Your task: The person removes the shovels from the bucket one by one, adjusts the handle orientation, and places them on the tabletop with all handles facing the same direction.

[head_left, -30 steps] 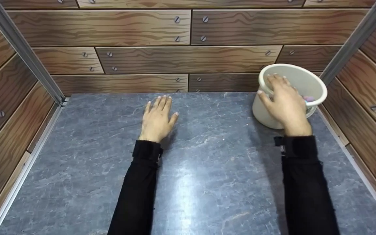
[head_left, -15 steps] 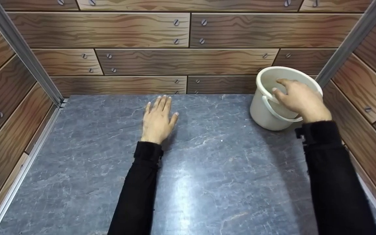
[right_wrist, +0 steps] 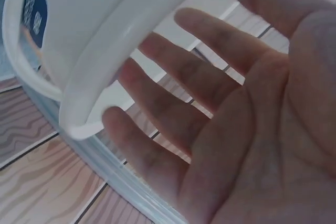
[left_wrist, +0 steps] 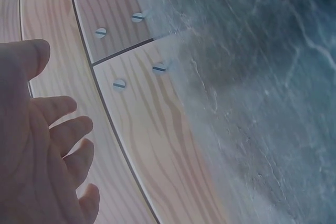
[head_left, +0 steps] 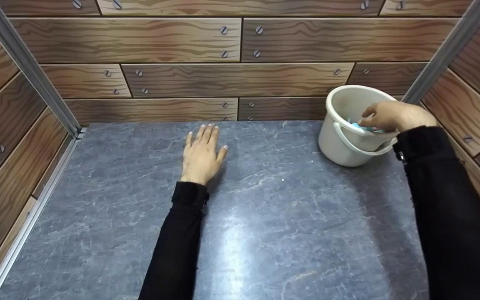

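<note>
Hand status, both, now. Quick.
Left hand: open, holding nothing.
Right hand: at the bucket; cannot tell whether it grips the blue thing by its fingers.

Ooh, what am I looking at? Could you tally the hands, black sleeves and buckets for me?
Hands: 2, left hand and right hand
Black sleeves: 2, left sleeve and right sleeve
Buckets: 1, an off-white bucket
Total: 5; the blue stuff by the bucket's rim is too hidden to count.
</note>
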`<state>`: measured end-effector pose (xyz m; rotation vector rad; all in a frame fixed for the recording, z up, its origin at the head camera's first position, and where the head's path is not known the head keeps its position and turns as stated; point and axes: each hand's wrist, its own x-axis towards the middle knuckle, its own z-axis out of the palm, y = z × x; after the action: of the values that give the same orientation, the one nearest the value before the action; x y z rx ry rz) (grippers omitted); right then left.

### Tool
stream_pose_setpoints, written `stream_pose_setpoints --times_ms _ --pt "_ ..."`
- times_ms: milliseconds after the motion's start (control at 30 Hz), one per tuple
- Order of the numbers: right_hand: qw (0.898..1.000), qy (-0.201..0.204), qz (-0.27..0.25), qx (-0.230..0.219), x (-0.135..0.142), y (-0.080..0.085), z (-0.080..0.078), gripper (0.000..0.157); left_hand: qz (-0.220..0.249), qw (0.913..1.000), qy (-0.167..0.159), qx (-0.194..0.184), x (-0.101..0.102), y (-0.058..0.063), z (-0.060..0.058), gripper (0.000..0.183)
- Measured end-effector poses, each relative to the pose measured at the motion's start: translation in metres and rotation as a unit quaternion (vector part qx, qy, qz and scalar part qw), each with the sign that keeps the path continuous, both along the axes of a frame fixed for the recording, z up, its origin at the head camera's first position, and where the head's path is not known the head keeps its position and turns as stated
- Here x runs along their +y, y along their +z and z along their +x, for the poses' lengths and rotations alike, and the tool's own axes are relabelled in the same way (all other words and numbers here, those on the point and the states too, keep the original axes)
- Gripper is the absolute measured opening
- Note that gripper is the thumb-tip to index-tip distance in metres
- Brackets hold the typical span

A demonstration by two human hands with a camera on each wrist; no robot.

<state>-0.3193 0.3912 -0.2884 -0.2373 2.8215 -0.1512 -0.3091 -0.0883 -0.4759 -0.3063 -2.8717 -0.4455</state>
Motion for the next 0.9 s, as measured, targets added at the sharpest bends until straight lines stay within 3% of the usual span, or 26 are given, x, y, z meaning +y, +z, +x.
stream_pose_setpoints --times_ms 133,267,633,900 --pt "0.999 -0.044 -0.003 -0.019 0.002 0.005 0.006 0.063 -0.001 1.0000 -0.003 0.001 0.000 0.000 0.000 0.073" --pt "0.998 -0.053 -0.010 -0.018 0.005 0.005 0.006 0.064 -0.005 1.0000 -0.006 -0.004 0.001 -0.001 0.000 0.072" --pt "0.998 0.008 -0.043 -0.043 0.016 -0.007 -0.014 0.045 0.004 0.9998 -0.014 -0.015 0.000 -0.001 0.000 0.072" --pt "1.000 0.029 -0.001 -0.013 0.013 -0.001 -0.017 0.049 0.004 0.9997 -0.016 -0.016 0.001 -0.004 0.000 0.071"
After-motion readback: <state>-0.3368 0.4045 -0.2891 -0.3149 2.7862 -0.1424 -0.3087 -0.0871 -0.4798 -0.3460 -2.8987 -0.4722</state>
